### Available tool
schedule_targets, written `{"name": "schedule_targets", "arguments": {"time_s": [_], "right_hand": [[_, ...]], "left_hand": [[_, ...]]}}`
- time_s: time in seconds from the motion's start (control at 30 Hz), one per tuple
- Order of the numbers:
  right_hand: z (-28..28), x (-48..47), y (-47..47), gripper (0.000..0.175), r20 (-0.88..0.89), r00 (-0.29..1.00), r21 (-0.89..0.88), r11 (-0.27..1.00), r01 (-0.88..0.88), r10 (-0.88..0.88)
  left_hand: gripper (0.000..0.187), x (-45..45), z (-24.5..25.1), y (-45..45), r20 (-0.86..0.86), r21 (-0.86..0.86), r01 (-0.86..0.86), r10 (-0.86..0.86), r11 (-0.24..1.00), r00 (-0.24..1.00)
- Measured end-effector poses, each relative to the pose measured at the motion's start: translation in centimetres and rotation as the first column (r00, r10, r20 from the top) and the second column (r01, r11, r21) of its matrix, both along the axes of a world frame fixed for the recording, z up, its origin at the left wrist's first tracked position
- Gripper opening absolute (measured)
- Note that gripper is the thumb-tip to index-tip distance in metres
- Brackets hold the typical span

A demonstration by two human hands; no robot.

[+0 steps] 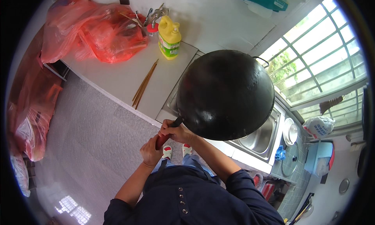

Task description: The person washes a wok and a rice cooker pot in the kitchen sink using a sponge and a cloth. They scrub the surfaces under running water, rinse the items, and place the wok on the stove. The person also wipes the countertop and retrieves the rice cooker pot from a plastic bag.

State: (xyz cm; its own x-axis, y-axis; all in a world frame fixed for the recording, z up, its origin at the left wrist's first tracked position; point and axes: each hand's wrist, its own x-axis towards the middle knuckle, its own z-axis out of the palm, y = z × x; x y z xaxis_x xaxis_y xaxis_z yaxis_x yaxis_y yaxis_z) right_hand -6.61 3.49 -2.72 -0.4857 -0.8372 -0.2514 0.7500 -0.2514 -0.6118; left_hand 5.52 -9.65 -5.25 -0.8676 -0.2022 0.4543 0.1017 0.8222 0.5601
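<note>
A large black wok (225, 94) is held up over the sink unit, its rounded underside facing the camera and its inside hidden. Both hands are closed on its long handle, which has a red grip. My left hand (151, 151) is at the handle's end; my right hand (177, 132) holds it nearer the pan. The arms may be crossed; the one from the picture's left reaches the handle's end. Several thin wooden chopsticks (145, 84) lie on the white counter (117, 78), left of the wok. Behind them stands a yellow detergent jug (170, 39).
Red plastic bags (96, 31) cover the counter's far left. A steel sink (260, 137) lies partly under the wok, with a white lidded pot (290, 131), a blue cloth (280, 152) and a glass lid (290, 163) to its right. A barred window (313, 52) stands beyond.
</note>
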Motion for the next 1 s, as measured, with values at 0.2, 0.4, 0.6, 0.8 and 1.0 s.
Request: {"name": "schedule_targets", "arguments": {"time_s": [0.2,0.4,0.6,0.8,1.0], "right_hand": [[2.8,1.2,-0.2,0.013,-0.029,0.988,0.104,0.983,0.154,-0.151],[4.4,3.3,0.4,0.015,-0.223,0.936,0.262,0.908,0.327,-0.272],[6.7,6.1,5.5,0.014,-0.541,0.808,0.302,0.842,0.446,-0.233],[8.4,10.2,12.7,0.016,-0.635,0.690,0.328,0.688,0.647,-0.347],[7.9,16.6,22.2,0.017,-0.496,0.379,0.178,0.336,0.925,-0.781]], "left_hand": [[0.040,0.1,0.9,-0.3,0.013,0.172,0.085,-0.089,0.981,0.996],[0.038,0.4,0.2,0.1,0.041,0.348,0.212,-0.240,0.913,0.970],[0.033,0.5,1.6,2.1,0.138,0.469,0.407,-0.520,0.784,0.843],[0.028,0.9,5.0,8.1,0.302,0.836,0.303,-0.845,0.457,0.441],[0.024,2.9,7.0,21.0,0.153,0.970,0.190,-0.988,0.151,0.005]]}}
